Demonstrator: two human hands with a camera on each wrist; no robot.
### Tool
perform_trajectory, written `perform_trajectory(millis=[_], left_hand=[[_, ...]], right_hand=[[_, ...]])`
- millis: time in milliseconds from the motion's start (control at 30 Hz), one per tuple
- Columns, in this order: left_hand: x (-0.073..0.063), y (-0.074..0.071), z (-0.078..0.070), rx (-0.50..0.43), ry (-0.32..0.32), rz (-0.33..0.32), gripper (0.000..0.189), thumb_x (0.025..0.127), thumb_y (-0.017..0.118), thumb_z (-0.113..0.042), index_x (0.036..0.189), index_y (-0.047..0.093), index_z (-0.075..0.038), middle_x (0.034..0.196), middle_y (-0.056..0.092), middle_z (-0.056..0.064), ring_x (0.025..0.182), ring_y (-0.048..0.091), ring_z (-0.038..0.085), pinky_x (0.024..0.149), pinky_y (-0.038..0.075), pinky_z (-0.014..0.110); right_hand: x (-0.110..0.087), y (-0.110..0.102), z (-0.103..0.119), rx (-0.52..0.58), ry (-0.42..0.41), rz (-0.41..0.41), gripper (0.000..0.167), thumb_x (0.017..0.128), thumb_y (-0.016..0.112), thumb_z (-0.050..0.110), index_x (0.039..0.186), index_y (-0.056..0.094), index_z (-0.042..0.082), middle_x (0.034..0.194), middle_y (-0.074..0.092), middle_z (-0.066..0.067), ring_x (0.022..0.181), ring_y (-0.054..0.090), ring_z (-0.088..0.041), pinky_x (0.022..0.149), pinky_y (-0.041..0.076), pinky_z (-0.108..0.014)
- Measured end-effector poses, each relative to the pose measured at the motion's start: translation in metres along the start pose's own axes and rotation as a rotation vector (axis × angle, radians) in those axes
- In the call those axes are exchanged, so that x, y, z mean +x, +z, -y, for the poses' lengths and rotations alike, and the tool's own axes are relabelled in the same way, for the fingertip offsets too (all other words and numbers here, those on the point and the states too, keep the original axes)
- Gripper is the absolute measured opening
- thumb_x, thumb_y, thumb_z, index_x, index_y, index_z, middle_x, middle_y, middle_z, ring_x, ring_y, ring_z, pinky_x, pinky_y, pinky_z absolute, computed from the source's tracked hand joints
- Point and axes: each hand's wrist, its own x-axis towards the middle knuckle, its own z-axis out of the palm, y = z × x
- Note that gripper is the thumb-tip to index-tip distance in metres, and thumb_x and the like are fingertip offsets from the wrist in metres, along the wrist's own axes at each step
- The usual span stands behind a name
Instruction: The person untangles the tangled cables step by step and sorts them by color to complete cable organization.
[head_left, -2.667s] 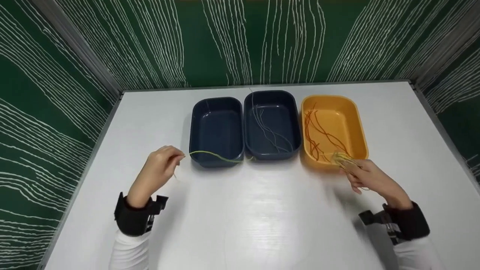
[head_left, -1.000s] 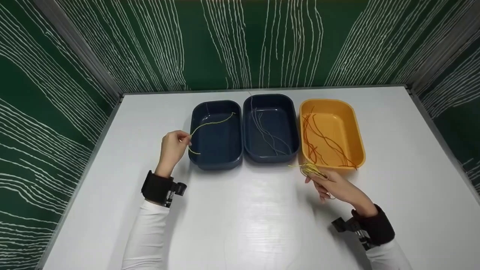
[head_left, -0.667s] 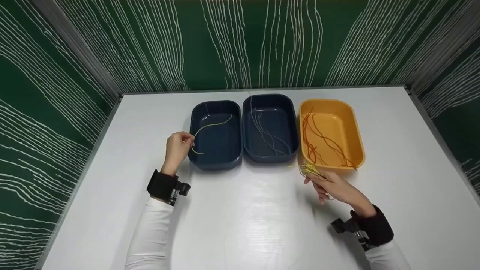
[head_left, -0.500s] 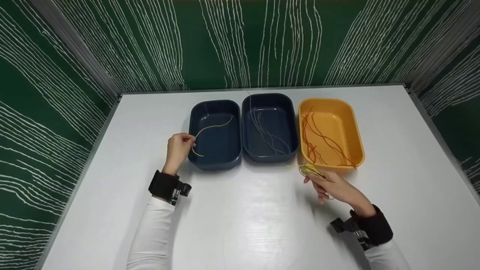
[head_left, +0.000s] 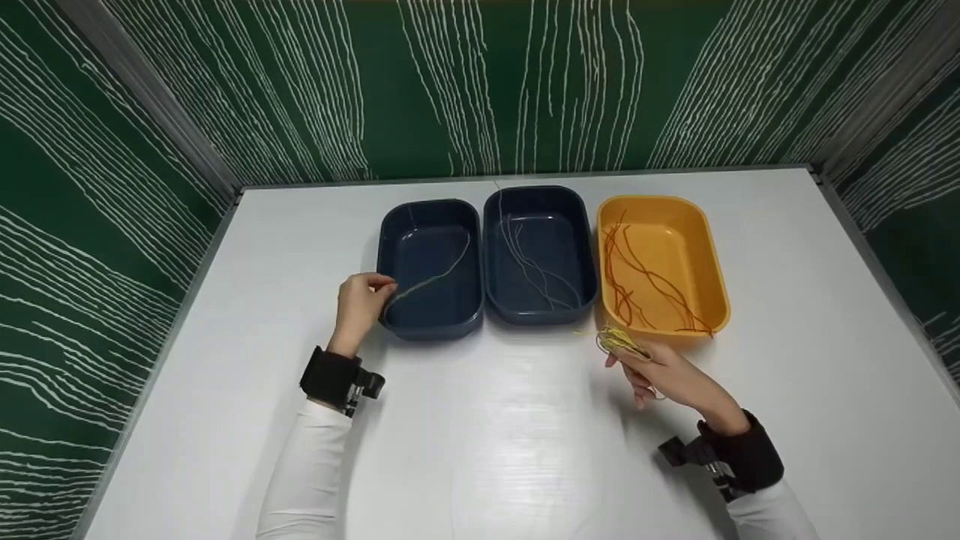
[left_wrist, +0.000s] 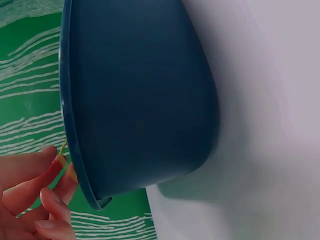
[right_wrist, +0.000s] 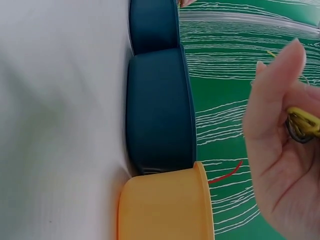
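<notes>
My left hand (head_left: 362, 306) is at the near left rim of the left dark blue bin (head_left: 381, 240), thumb and fingertips close together. A yellow string (head_left: 431, 280) trails from beside these fingertips across the inside of that bin; in the left wrist view a short bit of the string (left_wrist: 62, 147) shows between the fingertips (left_wrist: 49, 150). My right hand (head_left: 671, 371) holds a tangled bundle of yellow strings (head_left: 615, 341) in front of the yellow bin (head_left: 716, 277). In the right wrist view the bundle (right_wrist: 302, 125) sits in the curled hand.
The middle dark blue bin (head_left: 495, 300) contains a few thin grey strings (head_left: 529, 262), one reaching over its back rim. Red-orange strings (head_left: 656, 277) lie in the yellow bin, one end on its front rim. The three bins stand side by side on a white table (head_left: 517, 420) below green walls (head_left: 420, 97).
My left hand has moved right to the left bin with the yellow string, which has sunk lower into it. The right hand has shifted left from the yellow bin's right corner, bundle still held.
</notes>
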Motion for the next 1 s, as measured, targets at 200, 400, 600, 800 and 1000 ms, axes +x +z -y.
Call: perform_trajectory(millis=[200, 400, 600, 800, 1000], left_hand=[[-0.005, -0.002, -0.009, -0.020, 0.026, -0.062, 0.013, 0.081, 0.062, -0.007, 0.089, 0.068, 0.002, 0.089, 0.065, 0.015, 0.070, 0.055, 0.022, 0.061, 0.040, 0.028], [-0.022, 0.005, -0.029, -0.101, 0.157, -0.086, 0.011, 0.081, 0.063, -0.006, 0.089, 0.068, 0.001, 0.086, 0.065, 0.013, 0.076, 0.059, 0.020, 0.068, 0.045, 0.030], [-0.048, 0.021, -0.062, -0.220, 0.333, -0.041, 0.012, 0.081, 0.064, -0.010, 0.089, 0.068, -0.002, 0.081, 0.064, 0.007, 0.063, 0.050, 0.013, 0.058, 0.039, 0.021], [-0.074, 0.044, -0.091, -0.308, 0.442, 0.073, 0.017, 0.083, 0.061, -0.017, 0.094, 0.067, -0.004, 0.082, 0.062, 0.004, 0.063, 0.046, 0.010, 0.058, 0.037, 0.021], [-0.090, 0.065, -0.110, -0.285, 0.502, 0.134, 0.019, 0.082, 0.062, -0.017, 0.096, 0.066, -0.004, 0.086, 0.063, 0.003, 0.062, 0.048, 0.010, 0.056, 0.038, 0.020]], right_hand=[[0.001, 0.001, 0.004, 0.020, -0.038, 0.010, 0.033, 0.097, 0.037, 0.020, 0.099, 0.046, -0.011, 0.055, 0.033, -0.001, 0.040, 0.036, -0.009, 0.043, 0.046, -0.038], [0.006, 0.004, 0.009, 0.059, -0.067, 0.021, 0.032, 0.097, 0.037, 0.020, 0.098, 0.047, -0.011, 0.055, 0.033, -0.001, 0.039, 0.034, -0.010, 0.044, 0.047, -0.040], [0.013, 0.010, 0.015, 0.082, -0.061, 0.019, 0.033, 0.096, 0.037, 0.022, 0.097, 0.048, -0.009, 0.055, 0.034, -0.002, 0.040, 0.035, -0.009, 0.045, 0.047, -0.042], [0.021, 0.018, 0.020, 0.112, -0.033, 0.047, 0.032, 0.096, 0.038, 0.023, 0.095, 0.050, -0.007, 0.054, 0.034, -0.002, 0.040, 0.034, -0.010, 0.046, 0.048, -0.039], [0.028, 0.027, 0.022, 0.103, -0.042, 0.081, 0.033, 0.096, 0.039, 0.023, 0.094, 0.050, -0.008, 0.054, 0.033, 0.000, 0.038, 0.032, -0.012, 0.046, 0.048, -0.037]])
